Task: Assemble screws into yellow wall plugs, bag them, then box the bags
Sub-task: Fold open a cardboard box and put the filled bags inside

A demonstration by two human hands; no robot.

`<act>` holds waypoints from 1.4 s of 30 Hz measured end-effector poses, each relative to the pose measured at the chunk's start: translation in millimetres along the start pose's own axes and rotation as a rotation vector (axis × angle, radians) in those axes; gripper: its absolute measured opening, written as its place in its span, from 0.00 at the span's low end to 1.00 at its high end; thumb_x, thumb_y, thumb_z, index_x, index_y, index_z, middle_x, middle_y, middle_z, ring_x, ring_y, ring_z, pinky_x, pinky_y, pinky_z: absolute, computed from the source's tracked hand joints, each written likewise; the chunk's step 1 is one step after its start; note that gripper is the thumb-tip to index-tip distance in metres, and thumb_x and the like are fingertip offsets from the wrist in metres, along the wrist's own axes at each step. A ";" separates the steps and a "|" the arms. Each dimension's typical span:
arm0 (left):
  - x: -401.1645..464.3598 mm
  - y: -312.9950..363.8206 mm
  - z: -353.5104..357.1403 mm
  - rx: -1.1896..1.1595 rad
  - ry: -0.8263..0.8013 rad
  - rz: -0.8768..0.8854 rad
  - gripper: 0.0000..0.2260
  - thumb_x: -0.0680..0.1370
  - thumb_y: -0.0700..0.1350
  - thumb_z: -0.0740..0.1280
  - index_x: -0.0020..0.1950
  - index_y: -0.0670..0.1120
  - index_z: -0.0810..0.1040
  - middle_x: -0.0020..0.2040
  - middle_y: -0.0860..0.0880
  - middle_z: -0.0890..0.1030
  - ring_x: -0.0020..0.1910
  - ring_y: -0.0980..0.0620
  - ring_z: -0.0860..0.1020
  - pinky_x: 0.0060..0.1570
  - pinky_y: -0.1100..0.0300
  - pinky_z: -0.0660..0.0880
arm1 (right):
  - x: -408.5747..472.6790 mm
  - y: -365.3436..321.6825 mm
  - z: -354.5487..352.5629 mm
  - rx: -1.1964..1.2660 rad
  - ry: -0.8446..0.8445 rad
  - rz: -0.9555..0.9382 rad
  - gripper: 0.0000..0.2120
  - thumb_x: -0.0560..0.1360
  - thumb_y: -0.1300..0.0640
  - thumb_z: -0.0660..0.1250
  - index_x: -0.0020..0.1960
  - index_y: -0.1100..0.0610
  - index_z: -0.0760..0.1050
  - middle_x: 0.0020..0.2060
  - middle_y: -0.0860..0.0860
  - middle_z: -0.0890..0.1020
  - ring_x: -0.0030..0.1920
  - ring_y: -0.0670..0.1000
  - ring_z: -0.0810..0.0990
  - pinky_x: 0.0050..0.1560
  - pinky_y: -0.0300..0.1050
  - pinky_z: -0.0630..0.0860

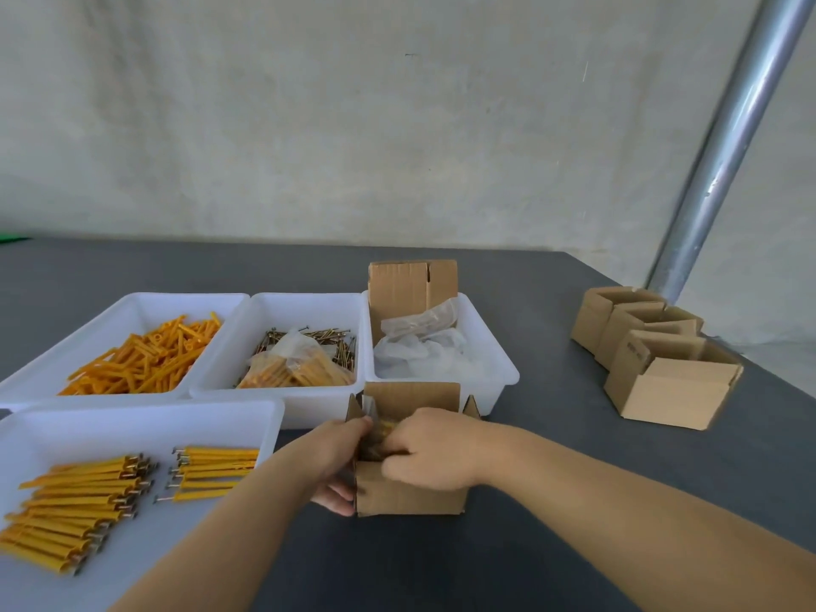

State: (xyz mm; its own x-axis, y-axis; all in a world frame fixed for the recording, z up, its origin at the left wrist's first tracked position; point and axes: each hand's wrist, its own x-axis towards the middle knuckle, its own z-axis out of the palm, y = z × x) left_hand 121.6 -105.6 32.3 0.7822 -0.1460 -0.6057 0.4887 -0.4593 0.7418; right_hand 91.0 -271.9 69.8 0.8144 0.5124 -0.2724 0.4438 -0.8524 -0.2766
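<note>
Four white trays [132,302]; five cardboard boxes [666,393]; two hands [435,452]; one metal pole [724,148].

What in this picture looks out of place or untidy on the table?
Two small things. A filled bag of plugs lies on the loose screws in the middle tray, not in a box. A flat cardboard box stands upright in the tray of empty bags. Nothing looks spilled or damaged.
</note>
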 end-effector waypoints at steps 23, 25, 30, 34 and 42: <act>11.1 46.3 129.7 -0.071 -0.485 0.097 0.34 0.78 0.71 0.46 0.76 0.53 0.67 0.74 0.44 0.70 0.71 0.37 0.70 0.66 0.41 0.66 | -102.5 59.6 75.0 -0.131 0.280 0.449 0.18 0.82 0.53 0.59 0.70 0.48 0.64 0.59 0.54 0.78 0.57 0.58 0.77 0.52 0.49 0.74; 13.6 49.6 135.9 -0.066 -0.507 0.122 0.33 0.79 0.71 0.45 0.78 0.57 0.63 0.76 0.45 0.67 0.74 0.38 0.66 0.68 0.39 0.63 | -104.4 70.1 79.7 -0.156 0.267 0.512 0.19 0.81 0.52 0.60 0.70 0.45 0.63 0.60 0.53 0.78 0.59 0.59 0.77 0.58 0.53 0.74; 17.0 52.5 139.3 -0.029 -0.455 0.153 0.34 0.78 0.72 0.49 0.79 0.55 0.62 0.75 0.43 0.68 0.74 0.40 0.67 0.68 0.41 0.66 | -106.6 104.5 80.4 -0.268 0.257 0.572 0.24 0.80 0.49 0.60 0.74 0.40 0.59 0.64 0.49 0.75 0.66 0.59 0.70 0.67 0.61 0.63; 16.7 53.0 126.1 0.007 -0.361 0.218 0.31 0.79 0.71 0.50 0.74 0.53 0.70 0.70 0.46 0.74 0.67 0.44 0.74 0.65 0.44 0.70 | -96.4 132.6 74.0 -0.247 0.247 0.563 0.30 0.80 0.46 0.59 0.79 0.38 0.52 0.68 0.49 0.72 0.69 0.58 0.66 0.68 0.58 0.64; -2.4 57.8 87.9 0.063 -0.276 0.336 0.24 0.81 0.67 0.51 0.64 0.56 0.77 0.58 0.53 0.82 0.54 0.53 0.82 0.62 0.48 0.74 | -55.2 172.8 55.5 -0.210 0.241 0.580 0.29 0.81 0.47 0.58 0.79 0.36 0.50 0.63 0.49 0.74 0.64 0.57 0.71 0.65 0.57 0.69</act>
State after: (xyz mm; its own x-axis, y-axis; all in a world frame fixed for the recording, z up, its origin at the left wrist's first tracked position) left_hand 114.0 -208.8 51.4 0.7568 -0.5211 -0.3945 0.1935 -0.3979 0.8968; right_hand 102.0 -441.7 -14.2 0.9934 -0.0526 -0.1024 -0.0482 -0.9978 0.0452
